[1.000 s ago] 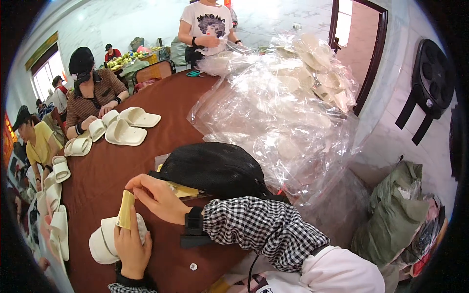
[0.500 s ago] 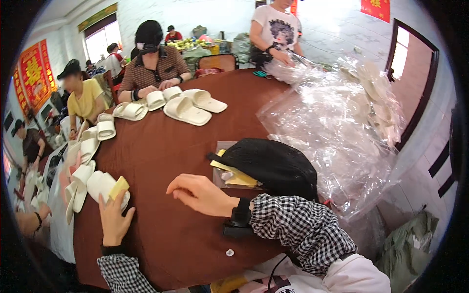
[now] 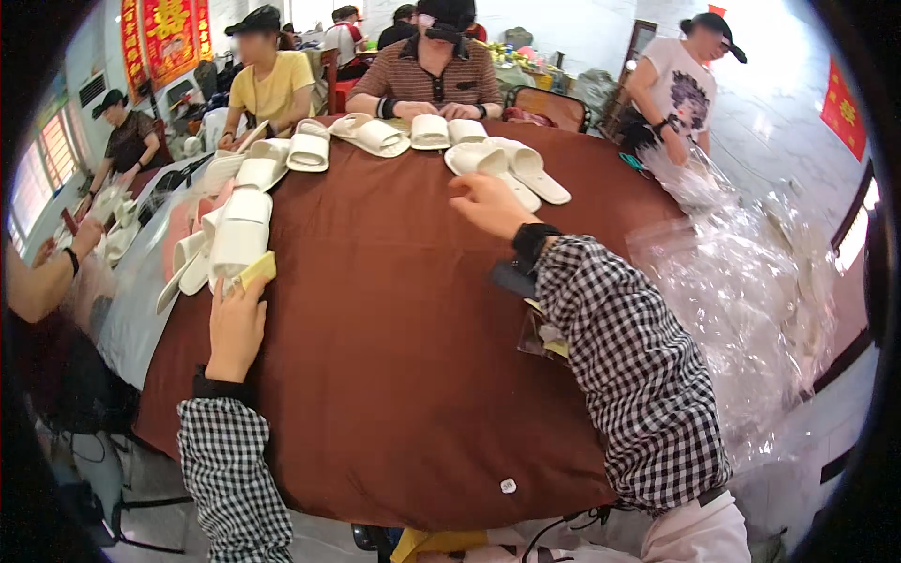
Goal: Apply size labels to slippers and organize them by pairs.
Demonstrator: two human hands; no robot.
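My left hand (image 3: pixel 236 324) is at the near end of a row of white slippers on the left of the table. Its fingers are closed on a small yellow piece (image 3: pixel 255 270), cloth or paper, beside the heel of the nearest white slipper (image 3: pixel 240 239). My right hand (image 3: pixel 493 205) stretches across to a pair of white slippers at the far side. Its fingers are apart by the sole of the left slipper (image 3: pixel 477 161); contact is unclear. The right slipper (image 3: pixel 535 176) lies alongside. My right sleeve covers most of a black bag (image 3: pixel 511 279) and a clear packet (image 3: pixel 535 336).
The brown-covered table (image 3: pixel 394 394) has a round edge. Crumpled clear plastic bags (image 3: pixel 741 310) fill its right side. A small white sticker (image 3: pixel 508 485) lies near me. Co-workers sit or stand on the far and left sides; another person's hand (image 3: pixel 86 236) is at far left.
My right hand has reached forward from beside the black bag to the far pair of slippers. My left hand still has the yellow piece by the slipper. The view has shifted.
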